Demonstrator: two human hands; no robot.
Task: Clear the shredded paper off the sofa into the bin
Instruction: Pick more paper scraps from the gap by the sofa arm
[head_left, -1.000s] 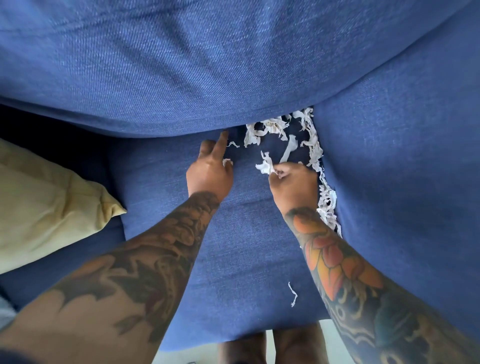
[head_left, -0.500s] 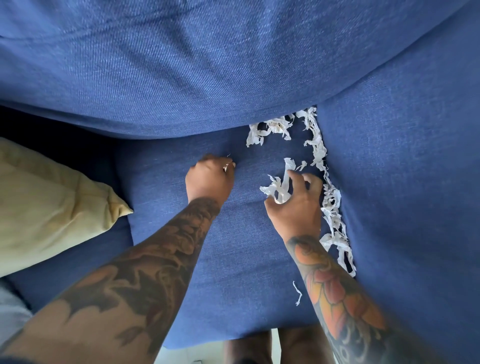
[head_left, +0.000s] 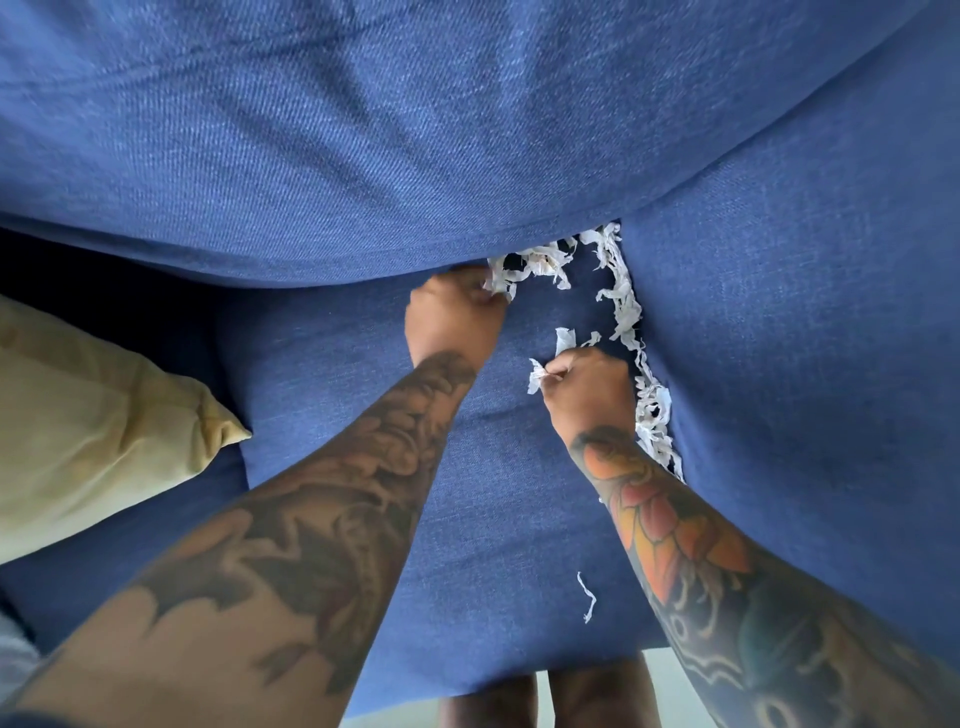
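Note:
White shredded paper (head_left: 621, 296) lies on the blue sofa seat (head_left: 322, 395), bunched along the crease under the back cushion and down the gap beside the right cushion. My left hand (head_left: 454, 317) reaches to the back crease, its fingers curled onto the left end of the paper bunch (head_left: 535, 265). My right hand (head_left: 589, 392) is closed round a clump of shreds (head_left: 537, 374) that pokes out by the thumb. One loose strip (head_left: 587, 597) lies near the seat's front edge. No bin is in view.
A yellow-beige pillow (head_left: 98, 431) sits on the seat at the left. The big blue back cushion (head_left: 415, 130) overhangs the crease. The right cushion (head_left: 805, 364) borders the paper line. My legs and pale floor (head_left: 660, 686) show below the seat's front edge.
My left hand moved up and right from mid-seat to the paper under the back cushion. My right hand closed its fingers on the shreds it had been gathering.

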